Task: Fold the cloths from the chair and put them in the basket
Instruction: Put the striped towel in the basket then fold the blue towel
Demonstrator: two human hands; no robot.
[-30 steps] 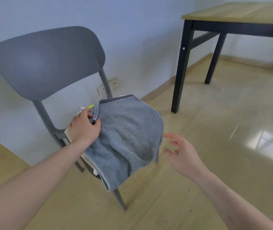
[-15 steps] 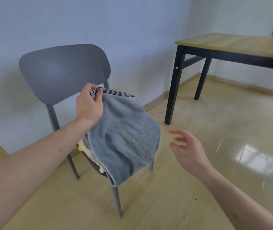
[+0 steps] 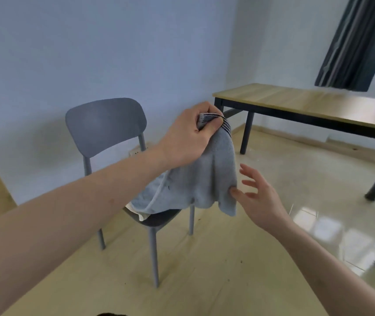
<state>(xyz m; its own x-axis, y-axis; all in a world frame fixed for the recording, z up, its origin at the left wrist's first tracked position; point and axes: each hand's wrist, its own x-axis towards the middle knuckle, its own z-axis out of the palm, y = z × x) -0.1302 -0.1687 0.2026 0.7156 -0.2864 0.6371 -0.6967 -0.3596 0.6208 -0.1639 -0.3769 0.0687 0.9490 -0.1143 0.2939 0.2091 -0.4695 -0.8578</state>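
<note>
The left hand [image 3: 190, 139] is clamped on the striped hem of a grey towel [image 3: 201, 179], fingers curled round the bunched edge, holding it up above the seat of the grey chair [image 3: 105, 124]. Most of the towel hangs free in front of the chair; its lower left part drapes down toward the seat, and the forearm hides where that part ends. The right hand [image 3: 258, 197] is just to the right of the chair, fingers spread apart and relaxed, with the thumb touching the towel's right edge; whether it presses or only brushes the cloth cannot be told. Under the towel, on the chair seat, a strip of pale cloth [image 3: 142, 215] shows, mostly covered, so its shape and number of pieces are unclear. To the right of the chair stands a wooden table [image 3: 296, 101] with black legs, cut off by the frame edge. Behind the table hangs a dark curtain [image 3: 355, 42].
</note>
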